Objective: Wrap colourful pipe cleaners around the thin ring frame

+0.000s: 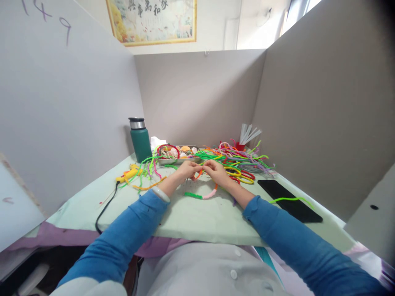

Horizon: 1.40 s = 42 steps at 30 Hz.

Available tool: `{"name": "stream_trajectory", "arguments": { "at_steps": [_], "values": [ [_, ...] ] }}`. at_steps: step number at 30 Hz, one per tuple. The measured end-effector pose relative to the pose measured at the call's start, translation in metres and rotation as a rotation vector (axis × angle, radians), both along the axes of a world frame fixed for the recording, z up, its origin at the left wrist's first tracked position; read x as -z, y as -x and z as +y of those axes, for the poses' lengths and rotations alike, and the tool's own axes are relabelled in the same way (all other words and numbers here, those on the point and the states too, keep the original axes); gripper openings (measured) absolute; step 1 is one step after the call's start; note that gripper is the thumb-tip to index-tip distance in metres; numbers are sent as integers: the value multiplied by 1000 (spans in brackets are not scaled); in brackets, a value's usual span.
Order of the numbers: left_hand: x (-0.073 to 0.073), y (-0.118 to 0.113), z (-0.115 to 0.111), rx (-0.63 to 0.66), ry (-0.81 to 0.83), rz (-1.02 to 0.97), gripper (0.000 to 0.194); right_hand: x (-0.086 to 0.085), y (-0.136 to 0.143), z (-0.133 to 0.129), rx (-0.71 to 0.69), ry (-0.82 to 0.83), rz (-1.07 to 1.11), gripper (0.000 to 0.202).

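My left hand and my right hand meet over the middle of the table, fingertips pinched close together. Between them is an orange fuzzy stem, partly hidden by the fingers. Below the hands a curved fuzzy strip with green, pink and orange sections lies on the cloth. Just behind the hands spreads a pile of colourful fuzzy stems. A metal tray holding shells and small pieces stands behind my left hand.
A green bottle stands back left, near a yellow glue gun with a black cord. At the right lie a black flat object and a lime stem. A red cup holds white sticks. Grey partitions enclose the table.
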State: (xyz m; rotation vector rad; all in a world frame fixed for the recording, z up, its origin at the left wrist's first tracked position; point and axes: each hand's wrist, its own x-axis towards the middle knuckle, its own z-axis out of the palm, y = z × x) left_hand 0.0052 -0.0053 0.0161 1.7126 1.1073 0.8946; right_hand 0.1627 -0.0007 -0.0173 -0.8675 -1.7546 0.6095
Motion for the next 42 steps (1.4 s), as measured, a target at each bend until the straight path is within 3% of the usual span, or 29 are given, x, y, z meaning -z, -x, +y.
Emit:
{"name": "stream_trajectory", "arguments": {
  "at_steps": [9, 22, 36, 42],
  "values": [
    [2, -2, 1, 5, -12, -30, 30, -2, 1, -3, -18, 19, 11, 17],
    [5, 1, 6, -87, -28, 41, 33, 3, 0, 2, 22, -39, -3, 18],
    [4, 1, 5, -49, -44, 55, 29, 4, 0, 4, 12, -25, 2, 17],
    [1, 1, 3, 4, -38, 59, 18, 3, -1, 4, 8, -1, -6, 17]
  ]
}}
